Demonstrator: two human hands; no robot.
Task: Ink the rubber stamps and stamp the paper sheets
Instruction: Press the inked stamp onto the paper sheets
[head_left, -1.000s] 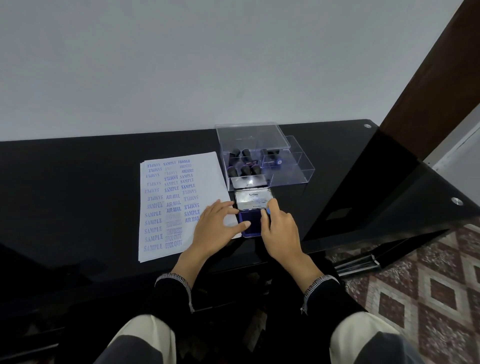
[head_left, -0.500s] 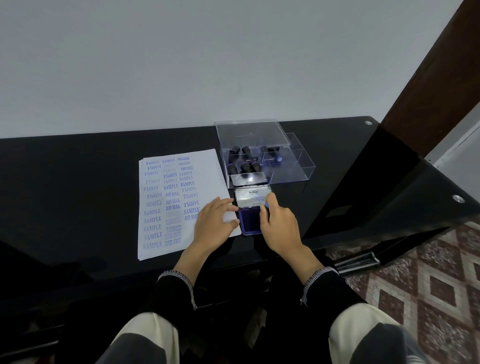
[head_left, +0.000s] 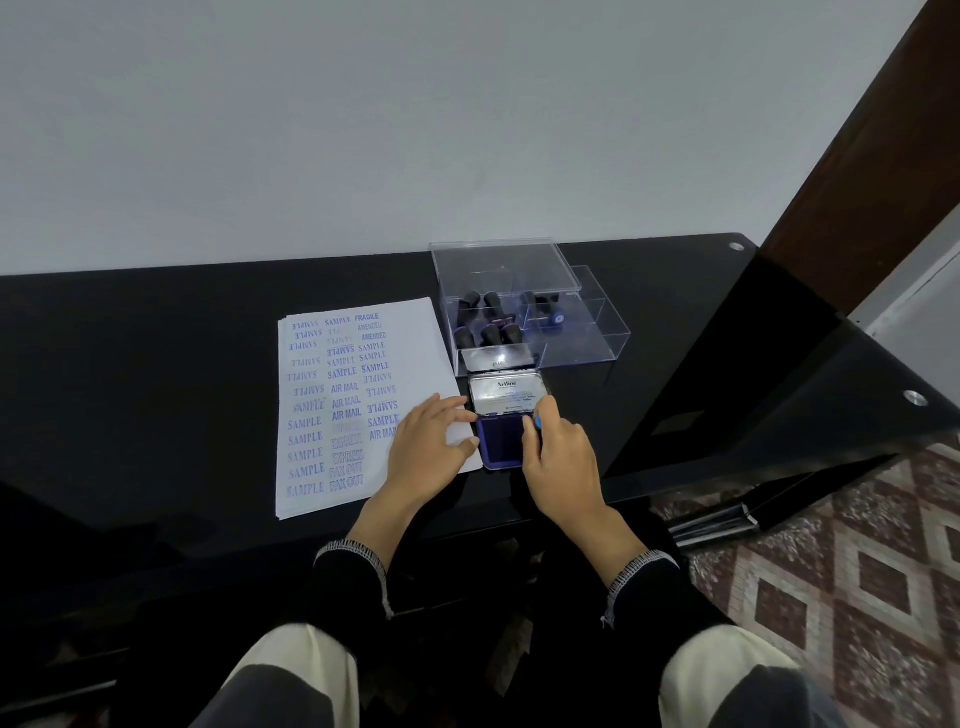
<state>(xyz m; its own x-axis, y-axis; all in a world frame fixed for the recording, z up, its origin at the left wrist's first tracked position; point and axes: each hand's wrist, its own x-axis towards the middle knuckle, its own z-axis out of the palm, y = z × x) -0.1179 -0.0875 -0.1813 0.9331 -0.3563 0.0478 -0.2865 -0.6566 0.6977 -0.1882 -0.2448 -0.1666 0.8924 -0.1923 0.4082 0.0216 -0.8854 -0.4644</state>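
Right hand (head_left: 563, 470) curled round a stamp (head_left: 537, 422), only its blue tip showing, pressed onto open ink pad (head_left: 501, 446) with lid (head_left: 506, 396) flipped up behind. Left hand (head_left: 426, 447) flat, fingers spread and relaxed, holding nothing, resting on lower right corner of paper stack (head_left: 358, 400), fingertips just beside pad. Top sheet covered in blue SAMPLE, AIR MAIL, FAX OUT prints. Clear box (head_left: 524, 312) behind pad, more black stamps (head_left: 488, 325) inside. All on black table (head_left: 156, 364)

Dim, soft light; wide-angle edge distortion
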